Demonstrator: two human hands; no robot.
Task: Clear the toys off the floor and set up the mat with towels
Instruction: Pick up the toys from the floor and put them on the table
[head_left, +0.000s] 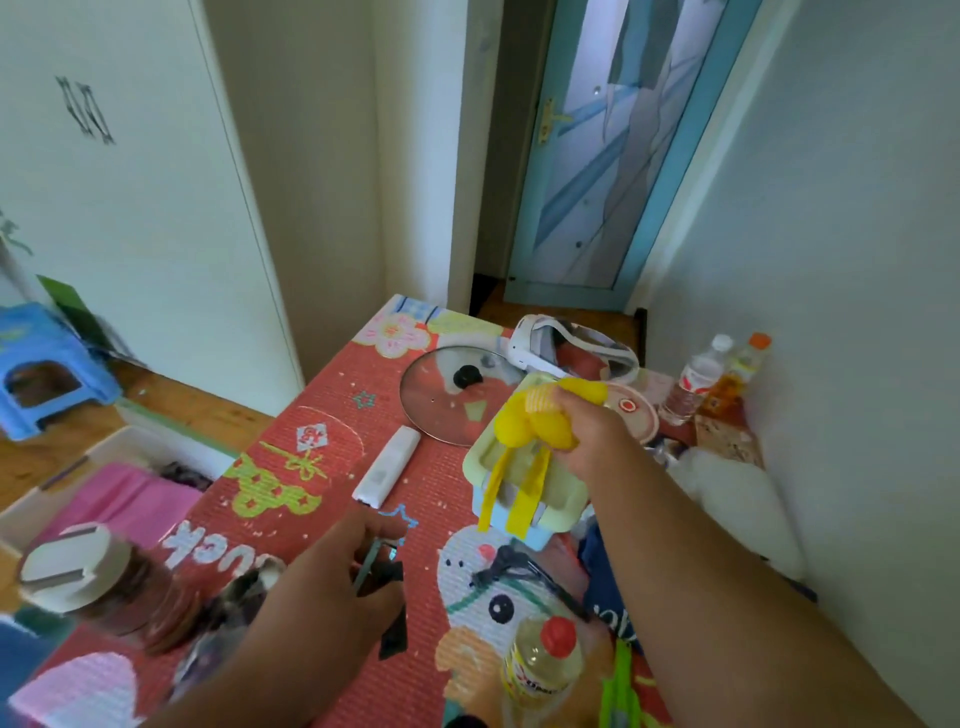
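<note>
Nearest, under the right forearm: clear bottle (543, 662), upright on the red mat (322, 467). Right hand (582, 441) clamped on a yellow soft toy (535, 423), lifted clear, probably for removal. Left hand (332, 577) pinching a dark strappy item (387, 571), low over the mat.

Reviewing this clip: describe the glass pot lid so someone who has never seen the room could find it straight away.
Start at the red patterned mat covering the floor and look toward its far end, near the blue door. The glass pot lid lies flat there, between the white remote and the white headset. It is the only round, see-through thing, with a black knob in its middle.
</note>
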